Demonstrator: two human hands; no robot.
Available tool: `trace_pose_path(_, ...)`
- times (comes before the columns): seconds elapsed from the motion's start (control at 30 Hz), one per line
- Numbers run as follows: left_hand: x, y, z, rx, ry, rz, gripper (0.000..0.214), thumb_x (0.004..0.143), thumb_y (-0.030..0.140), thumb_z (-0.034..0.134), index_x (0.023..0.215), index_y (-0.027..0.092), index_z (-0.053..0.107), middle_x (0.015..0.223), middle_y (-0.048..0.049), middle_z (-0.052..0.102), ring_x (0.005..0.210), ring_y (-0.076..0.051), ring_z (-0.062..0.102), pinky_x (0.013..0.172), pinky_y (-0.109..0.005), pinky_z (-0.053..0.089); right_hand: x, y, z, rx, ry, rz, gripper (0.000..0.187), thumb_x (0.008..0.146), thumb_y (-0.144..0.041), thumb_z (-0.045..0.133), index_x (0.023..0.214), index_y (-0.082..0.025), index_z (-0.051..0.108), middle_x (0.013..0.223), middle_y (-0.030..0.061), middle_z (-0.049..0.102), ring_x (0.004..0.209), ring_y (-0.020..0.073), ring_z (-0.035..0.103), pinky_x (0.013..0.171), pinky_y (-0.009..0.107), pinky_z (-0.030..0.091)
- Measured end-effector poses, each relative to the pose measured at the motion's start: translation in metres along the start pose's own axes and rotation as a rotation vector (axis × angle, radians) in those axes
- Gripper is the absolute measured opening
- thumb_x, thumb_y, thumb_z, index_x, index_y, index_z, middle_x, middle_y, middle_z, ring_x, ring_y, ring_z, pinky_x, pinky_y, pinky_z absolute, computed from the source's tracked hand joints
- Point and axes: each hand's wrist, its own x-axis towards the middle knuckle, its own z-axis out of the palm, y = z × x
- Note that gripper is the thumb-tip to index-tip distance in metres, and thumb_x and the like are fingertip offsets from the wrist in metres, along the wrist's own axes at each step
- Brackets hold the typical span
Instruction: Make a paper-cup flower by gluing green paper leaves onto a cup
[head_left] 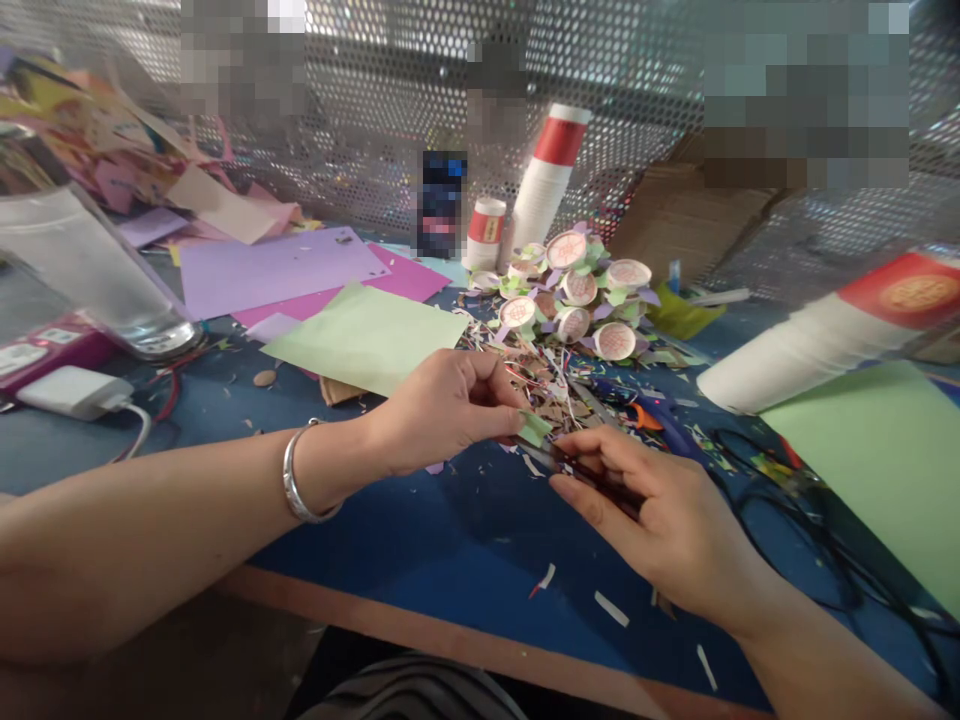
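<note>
My left hand (465, 405) pinches a small piece of light green paper (535, 429) between thumb and fingertips. My right hand (652, 510) is closed round a slim cutting tool (541, 455) with a dark handle and a greyish metal blade; whether it is scissors or a knife is not clear. The blade lies just below the green piece, close to my left fingertips. Behind my hands is a heap of paper scraps (551, 385). Beyond it sits a pile of small round paper-cup pieces (576, 290) with green and purple paper tabs.
Green (367, 335) and purple paper sheets (277, 270) lie at left, near a glass of water (112, 270) and a white charger (75, 392). Stacked paper cups (551, 165) stand at the back; another stack (817, 335) leans at right. Black cables (810, 540) curl at right.
</note>
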Motion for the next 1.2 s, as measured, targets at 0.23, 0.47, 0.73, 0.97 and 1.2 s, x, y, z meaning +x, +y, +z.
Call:
trace_pose_path(0.23, -0.002, -0.001, 0.000, 0.142, 0.000, 0.075, 0.010, 0.074, 0.011, 0.072, 0.073, 0.016, 0.063, 0.076, -0.0031, 0.073, 0.065, -0.011, 0.065, 0.061, -0.023, 0.050, -0.003, 0.002, 0.001, -0.030, 0.003, -0.031, 0.013, 0.097, -0.030, 0.065, 0.109, -0.024, 0.064, 0.081, -0.0036, 0.076, 0.068, 0.0112, 0.074, 0.063, 0.020, 0.054)
trace_pose_path(0.47, 0.004, 0.001, -0.002, -0.043, 0.104, 0.008, 0.016, 0.078, 0.006, 0.072, 0.069, 0.015, 0.060, 0.060, 0.0021, 0.066, 0.057, -0.008, 0.066, 0.059, -0.020, 0.053, -0.004, 0.008, -0.005, 0.061, -0.090, 0.111, 0.023, 0.098, -0.044, 0.064, 0.113, -0.026, 0.064, 0.083, -0.0013, 0.074, 0.072, 0.0140, 0.071, 0.063, 0.023, 0.053)
trace_pose_path(0.73, 0.003, -0.003, 0.001, -0.166, 0.100, 0.031, 0.017, 0.080, 0.007, 0.072, 0.074, 0.015, 0.058, 0.065, 0.0009, 0.069, 0.061, -0.009, 0.070, 0.062, -0.021, 0.055, 0.001, 0.004, -0.010, 0.478, 0.079, 0.386, 0.039, 0.098, -0.059, 0.061, 0.114, -0.024, 0.065, 0.060, -0.0085, 0.041, 0.048, 0.0070, 0.032, 0.043, 0.021, 0.022)
trace_pose_path(0.97, -0.007, -0.008, 0.013, -0.151, -0.070, 0.035, 0.016, 0.078, 0.007, 0.072, 0.075, 0.015, 0.058, 0.066, 0.0032, 0.066, 0.061, -0.007, 0.066, 0.062, -0.019, 0.053, 0.006, -0.001, 0.006, 0.735, 0.027, 0.424, 0.039, 0.084, -0.050, 0.082, 0.105, -0.023, 0.063, 0.066, -0.0082, 0.049, 0.046, 0.0035, 0.027, 0.038, 0.018, 0.018)
trace_pose_path(1.2, -0.012, -0.006, 0.017, -0.291, -0.115, -0.029, 0.024, 0.071, 0.019, 0.084, 0.075, 0.014, 0.061, 0.069, 0.0001, 0.070, 0.068, -0.012, 0.069, 0.070, -0.025, 0.058, 0.007, -0.002, 0.011, 0.847, 0.022, 0.461, 0.029, 0.086, -0.043, 0.081, 0.089, -0.020, 0.063, 0.055, -0.0102, 0.041, 0.042, 0.0028, 0.027, 0.036, 0.016, 0.017)
